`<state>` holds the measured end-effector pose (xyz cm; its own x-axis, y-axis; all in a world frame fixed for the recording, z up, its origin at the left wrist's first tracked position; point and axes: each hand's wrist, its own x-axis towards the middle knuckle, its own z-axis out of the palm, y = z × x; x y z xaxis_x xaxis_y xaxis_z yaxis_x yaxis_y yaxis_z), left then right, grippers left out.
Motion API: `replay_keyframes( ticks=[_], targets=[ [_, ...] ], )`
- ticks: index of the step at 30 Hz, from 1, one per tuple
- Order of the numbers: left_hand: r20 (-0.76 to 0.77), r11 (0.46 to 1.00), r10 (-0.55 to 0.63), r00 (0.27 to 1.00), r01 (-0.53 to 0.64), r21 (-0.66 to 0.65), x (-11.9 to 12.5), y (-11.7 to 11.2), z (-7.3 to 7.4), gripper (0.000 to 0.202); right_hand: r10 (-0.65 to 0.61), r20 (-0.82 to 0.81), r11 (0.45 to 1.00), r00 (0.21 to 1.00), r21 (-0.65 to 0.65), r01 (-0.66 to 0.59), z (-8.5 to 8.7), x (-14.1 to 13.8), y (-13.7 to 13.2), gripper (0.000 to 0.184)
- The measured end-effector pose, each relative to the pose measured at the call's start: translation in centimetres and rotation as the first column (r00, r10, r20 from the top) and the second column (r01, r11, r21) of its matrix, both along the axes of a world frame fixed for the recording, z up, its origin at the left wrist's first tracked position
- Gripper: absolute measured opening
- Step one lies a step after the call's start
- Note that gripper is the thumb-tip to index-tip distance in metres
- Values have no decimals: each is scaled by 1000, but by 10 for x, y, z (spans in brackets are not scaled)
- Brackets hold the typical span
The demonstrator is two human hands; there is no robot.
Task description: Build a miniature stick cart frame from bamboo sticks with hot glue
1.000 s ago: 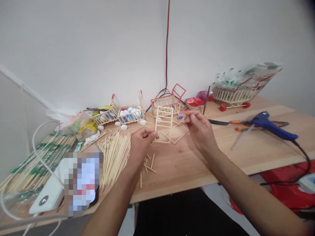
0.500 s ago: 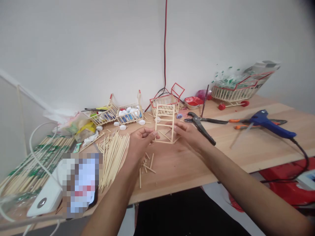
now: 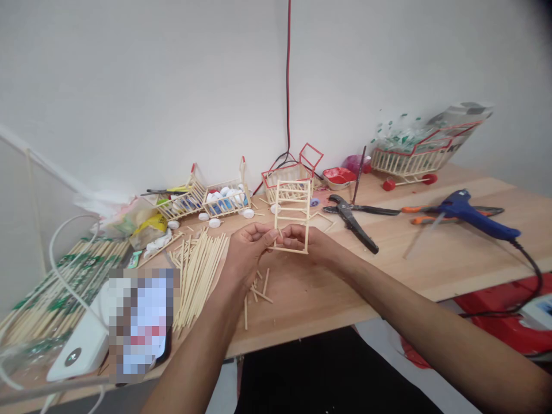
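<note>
Upright, the stick ladder frame (image 3: 293, 214) has its long axis vertical; left hand (image 3: 248, 253) and right hand (image 3: 314, 244) fingers pinch its bottom rail.

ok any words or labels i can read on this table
No text is readable.
Stick wrappers, green print: too small.
Yellow packet: blurred.
Bag at far right: blurred.
Phone screen: pixelated.
Stick frame in left hand and right hand: bare.

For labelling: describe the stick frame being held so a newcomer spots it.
Wooden table, front centre, where the left hand and right hand meet. They hold upright a ladder-like stick frame. Unlike the red-edged basket behind, it is flat, bare wood.
</note>
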<state>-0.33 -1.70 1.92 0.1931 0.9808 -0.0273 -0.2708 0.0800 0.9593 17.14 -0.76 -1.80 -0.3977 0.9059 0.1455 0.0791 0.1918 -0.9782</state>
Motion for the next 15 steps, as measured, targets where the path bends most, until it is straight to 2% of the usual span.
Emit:
replay_keyframes(
  ticks=[6,12,15],
  targets=[
    [-39,1000,16,999,-16,3,1,0,1,30,-80,-30,997,996,-22,79,12,2,-8,35],
    [-66,1000,13,998,-12,15,1,0,1,28,-285,-81,957,955,40,289,16,5,-7,32],
    [-76,1000,15,997,-14,11,1,0,0,28,-314,-108,947,943,30,319,17,4,-6,32]
  ],
)
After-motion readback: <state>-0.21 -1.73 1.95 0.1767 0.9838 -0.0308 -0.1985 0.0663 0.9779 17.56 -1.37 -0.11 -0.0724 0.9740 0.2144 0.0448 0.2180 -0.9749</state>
